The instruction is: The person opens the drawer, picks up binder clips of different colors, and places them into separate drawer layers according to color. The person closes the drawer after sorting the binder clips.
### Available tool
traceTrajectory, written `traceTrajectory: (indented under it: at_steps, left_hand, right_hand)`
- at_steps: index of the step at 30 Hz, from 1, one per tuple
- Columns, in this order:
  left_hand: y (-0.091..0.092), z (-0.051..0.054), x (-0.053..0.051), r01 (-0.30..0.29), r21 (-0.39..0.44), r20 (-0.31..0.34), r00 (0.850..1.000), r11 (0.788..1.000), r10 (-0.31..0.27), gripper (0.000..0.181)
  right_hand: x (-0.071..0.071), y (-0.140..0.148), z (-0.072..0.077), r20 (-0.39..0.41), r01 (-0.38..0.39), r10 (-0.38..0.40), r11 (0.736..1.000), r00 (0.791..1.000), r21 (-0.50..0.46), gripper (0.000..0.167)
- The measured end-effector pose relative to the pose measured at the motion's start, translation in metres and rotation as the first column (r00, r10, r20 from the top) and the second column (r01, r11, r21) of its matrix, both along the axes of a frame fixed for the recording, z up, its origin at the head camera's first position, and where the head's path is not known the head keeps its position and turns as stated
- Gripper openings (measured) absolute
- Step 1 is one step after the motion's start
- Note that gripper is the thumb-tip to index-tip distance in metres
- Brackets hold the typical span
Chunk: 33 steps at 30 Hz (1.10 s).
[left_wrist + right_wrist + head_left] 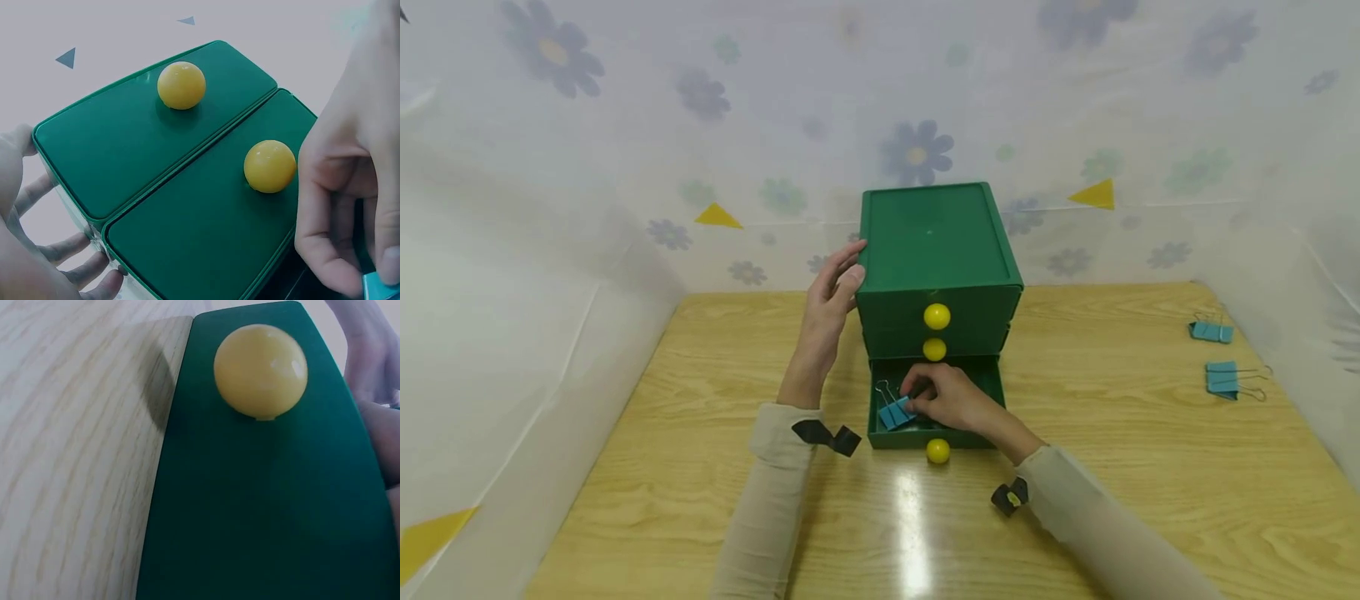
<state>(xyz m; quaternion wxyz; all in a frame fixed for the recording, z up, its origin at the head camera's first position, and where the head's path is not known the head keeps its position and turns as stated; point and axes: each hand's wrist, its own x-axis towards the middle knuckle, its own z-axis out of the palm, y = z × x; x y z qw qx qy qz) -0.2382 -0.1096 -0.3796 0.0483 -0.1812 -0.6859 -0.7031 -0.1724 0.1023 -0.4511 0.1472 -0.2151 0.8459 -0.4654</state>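
Note:
A green drawer cabinet [928,237] with yellow ball knobs stands on the table. Its bottom drawer [891,440] is pulled out. Inside that drawer, at its left, a blue binder clip [895,413] lies tilted with its wire handles toward the back. My right hand [951,398] reaches in from the right and pinches the clip's edge between thumb and fingers; the left wrist view shows a corner of the clip [381,286] at the thumb. My left hand [827,312] rests against the cabinet's left side, fingers extended. The right wrist view shows mostly the drawer front [262,500].
Two more blue binder clips, one farther back [1212,332] and one nearer [1222,380], lie at the table's right edge. The upper two drawers are closed, with yellow knobs [937,317] sticking out. A flowered white sheet [820,125] hangs behind the wooden table [700,467].

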Motion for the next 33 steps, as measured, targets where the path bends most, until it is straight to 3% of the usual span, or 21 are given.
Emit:
traceTrajectory:
  at_steps: [20,33]
  left_hand:
    - [0.001,0.002,0.000,-0.005,-0.014,-0.003,1.000,1.000,0.005,0.046]
    - [0.000,0.001,0.000,-0.005,-0.008,0.010,1.000,1.000,0.005,0.045]
  right_hand:
    - [-0.004,-0.002,0.000,0.010,0.003,-0.004,0.999,1.000,0.039,0.012]
    - [0.005,0.016,0.004,-0.075,0.050,-0.051,0.999,0.996,-0.006,0.010]
